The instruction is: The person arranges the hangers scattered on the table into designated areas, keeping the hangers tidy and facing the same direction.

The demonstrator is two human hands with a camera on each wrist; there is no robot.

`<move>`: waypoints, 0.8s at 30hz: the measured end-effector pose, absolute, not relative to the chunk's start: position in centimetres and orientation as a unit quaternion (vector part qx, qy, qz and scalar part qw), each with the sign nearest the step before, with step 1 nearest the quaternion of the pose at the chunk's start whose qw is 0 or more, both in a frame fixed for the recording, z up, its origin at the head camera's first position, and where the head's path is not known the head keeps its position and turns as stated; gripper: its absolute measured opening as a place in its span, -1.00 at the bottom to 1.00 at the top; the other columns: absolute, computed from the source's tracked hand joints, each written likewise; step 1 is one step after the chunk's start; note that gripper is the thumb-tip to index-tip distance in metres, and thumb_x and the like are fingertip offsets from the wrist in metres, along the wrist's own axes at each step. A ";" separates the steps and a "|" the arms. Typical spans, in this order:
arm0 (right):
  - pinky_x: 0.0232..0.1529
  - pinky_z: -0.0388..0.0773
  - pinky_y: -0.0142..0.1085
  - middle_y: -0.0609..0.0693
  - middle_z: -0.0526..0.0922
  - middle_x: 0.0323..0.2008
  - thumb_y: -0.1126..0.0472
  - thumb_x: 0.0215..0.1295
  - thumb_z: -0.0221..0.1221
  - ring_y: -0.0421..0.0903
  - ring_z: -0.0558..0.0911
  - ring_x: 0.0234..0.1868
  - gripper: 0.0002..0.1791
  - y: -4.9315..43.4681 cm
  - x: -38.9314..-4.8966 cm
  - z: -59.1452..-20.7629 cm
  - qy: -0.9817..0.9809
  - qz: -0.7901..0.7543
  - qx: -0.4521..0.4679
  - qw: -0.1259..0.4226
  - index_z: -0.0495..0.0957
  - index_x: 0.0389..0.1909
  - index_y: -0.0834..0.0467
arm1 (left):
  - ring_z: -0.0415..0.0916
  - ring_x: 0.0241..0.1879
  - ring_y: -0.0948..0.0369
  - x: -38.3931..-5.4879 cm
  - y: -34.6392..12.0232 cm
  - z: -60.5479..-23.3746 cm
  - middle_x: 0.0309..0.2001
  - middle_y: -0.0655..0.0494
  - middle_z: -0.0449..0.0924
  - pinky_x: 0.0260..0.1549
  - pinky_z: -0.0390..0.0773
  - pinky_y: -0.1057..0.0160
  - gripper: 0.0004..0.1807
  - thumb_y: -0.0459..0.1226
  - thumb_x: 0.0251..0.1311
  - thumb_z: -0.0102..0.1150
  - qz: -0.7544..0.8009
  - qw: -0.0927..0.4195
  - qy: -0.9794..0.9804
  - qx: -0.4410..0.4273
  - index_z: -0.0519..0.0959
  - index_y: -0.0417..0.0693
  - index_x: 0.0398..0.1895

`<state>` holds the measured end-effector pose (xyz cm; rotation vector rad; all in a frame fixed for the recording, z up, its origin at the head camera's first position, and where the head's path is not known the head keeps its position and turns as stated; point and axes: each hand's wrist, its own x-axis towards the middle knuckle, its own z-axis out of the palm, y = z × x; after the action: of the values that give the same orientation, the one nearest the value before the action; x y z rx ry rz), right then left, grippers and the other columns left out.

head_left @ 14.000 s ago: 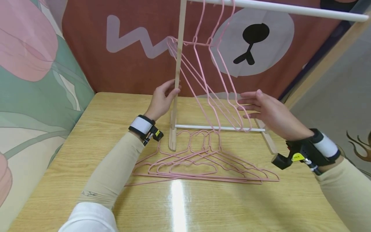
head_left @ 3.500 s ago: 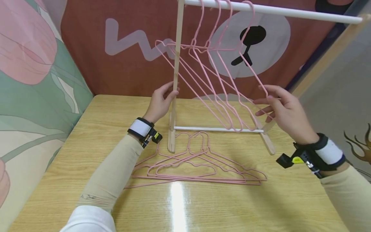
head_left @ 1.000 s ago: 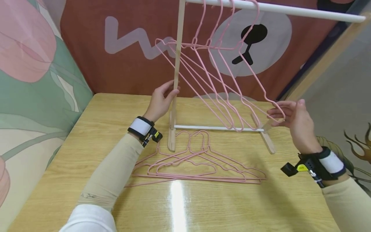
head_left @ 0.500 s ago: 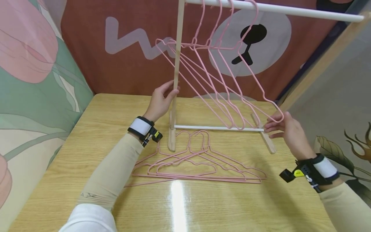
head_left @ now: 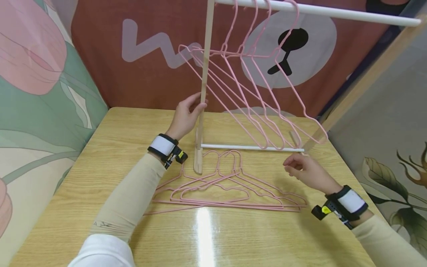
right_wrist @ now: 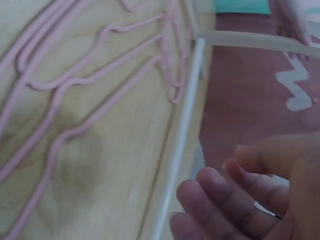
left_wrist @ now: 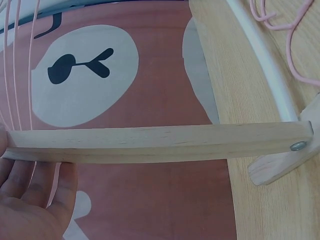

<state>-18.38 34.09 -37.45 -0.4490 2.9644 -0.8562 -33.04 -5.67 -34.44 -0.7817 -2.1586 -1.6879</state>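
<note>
A person's left hand [head_left: 186,113] grips the upright wooden post [head_left: 207,55] of a clothes rack while the right hand [head_left: 310,172], fingers loosely bent and holding nothing, hovers over the table [head_left: 267,237] near the right end of a pile of pink hangers [head_left: 233,204]. Four more hangers [head_left: 296,92] hang from the white rail [head_left: 333,12] above, the rightmost set a little apart; the lower rod [head_left: 230,147] runs behind the pile. The step in hand appears to be fetching another hanger, best done by pinching the topmost frame close to its hook and raising it straight up, so overlapping neighbors are not dragged along. The hook's gap should face the rail, and a firm left hand should stop the slender-looking rack from rocking. The pile's exact count is unclear.
</note>
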 end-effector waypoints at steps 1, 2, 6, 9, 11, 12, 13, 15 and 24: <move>-0.36 0.56 -0.32 -0.05 0.66 -0.35 0.32 0.43 0.23 -0.14 0.60 -0.34 -0.91 34.0 -18.4 -37.8 0.953 -0.261 -0.152 0.012 0.62 -0.12 0.25 | 0.63 0.08 -0.01 -33.0 -5.7 -34.4 0.13 -0.20 0.64 0.11 0.57 0.05 -0.54 -0.32 0.50 0.09 -0.586 0.145 -0.749 -0.271 0.43 -0.26 0.40; -0.33 0.56 -0.31 -0.07 0.65 -0.36 0.33 0.41 0.25 -0.16 0.59 -0.33 -0.91 33.9 -18.4 -38.1 0.956 -0.247 -0.158 0.012 0.63 -0.13 0.24 | 0.63 0.08 -0.01 -33.0 -5.7 -34.5 0.13 -0.20 0.64 0.12 0.57 0.05 -0.54 -0.32 0.50 0.09 -0.587 0.146 -0.748 -0.272 0.43 -0.26 0.40; -0.26 0.56 -0.25 -0.13 0.63 -0.35 0.34 0.35 0.30 -0.19 0.57 -0.30 -0.87 33.5 -18.3 -39.1 0.962 -0.212 -0.171 0.032 0.63 -0.12 0.23 | 0.63 0.08 0.00 -33.1 -5.7 -34.5 0.13 -0.18 0.65 0.12 0.58 0.06 -0.54 -0.32 0.50 0.09 -0.587 0.148 -0.746 -0.276 0.44 -0.26 0.40; -0.27 0.56 -0.26 -0.14 0.62 -0.38 0.38 0.30 0.31 -0.22 0.56 -0.32 -0.84 33.3 -18.2 -39.6 0.962 -0.195 -0.183 0.048 0.63 -0.13 0.23 | 0.63 0.08 0.01 -33.1 -5.6 -34.5 0.12 -0.18 0.65 0.11 0.58 0.07 -0.54 -0.31 0.50 0.09 -0.589 0.147 -0.745 -0.275 0.44 -0.25 0.40; -0.30 0.56 -0.28 -0.14 0.62 -0.40 0.42 0.24 0.32 -0.23 0.56 -0.35 -0.82 33.3 -18.0 -39.8 0.962 -0.182 -0.196 0.051 0.63 -0.15 0.23 | 0.62 0.09 0.01 -33.1 -5.6 -34.5 0.12 -0.17 0.65 0.12 0.58 0.06 -0.54 -0.32 0.50 0.09 -0.590 0.145 -0.745 -0.274 0.44 -0.25 0.40; -0.32 0.56 -0.28 -0.14 0.62 -0.42 0.43 0.21 0.32 -0.23 0.56 -0.36 -0.81 33.3 -18.0 -39.8 0.962 -0.175 -0.203 0.052 0.63 -0.16 0.23 | 0.62 0.09 0.01 -33.1 -5.6 -34.5 0.12 -0.17 0.65 0.12 0.58 0.06 -0.54 -0.32 0.50 0.09 -0.591 0.145 -0.745 -0.274 0.44 -0.25 0.40; -0.33 0.55 -0.28 -0.14 0.61 -0.42 0.43 0.19 0.33 -0.23 0.56 -0.37 -0.81 33.3 -17.9 -39.9 0.962 -0.169 -0.208 0.055 0.63 -0.17 0.23 | 0.62 0.09 0.01 -33.2 -5.6 -34.5 0.13 -0.17 0.65 0.13 0.57 0.05 -0.55 -0.32 0.50 0.08 -0.590 0.145 -0.745 -0.274 0.44 -0.25 0.40; -0.35 0.55 -0.28 -0.15 0.62 -0.43 0.43 0.16 0.35 -0.23 0.57 -0.38 -0.81 33.4 -17.8 -40.1 0.962 -0.154 -0.216 0.061 0.63 -0.20 0.23 | 0.62 0.09 0.00 -33.2 -5.6 -34.5 0.13 -0.20 0.64 0.13 0.57 0.03 -0.55 -0.33 0.50 0.08 -0.591 0.145 -0.744 -0.276 0.44 -0.26 0.39; -0.31 0.59 -0.27 -0.16 0.66 -0.36 0.31 0.21 0.40 -0.24 0.59 -0.33 -0.85 34.2 -17.7 -41.4 0.961 -0.147 -0.200 0.123 0.67 -0.23 0.12 | 0.62 0.06 -0.04 -33.1 -5.6 -34.5 0.13 -0.26 0.63 0.10 0.58 0.02 -0.55 -0.32 0.51 0.08 -0.590 0.149 -0.742 -0.280 0.44 -0.28 0.38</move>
<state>-17.70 34.22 -41.38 -0.5838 2.8024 -0.4302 -33.13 -5.64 -34.55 -0.8061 -2.1322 -1.6964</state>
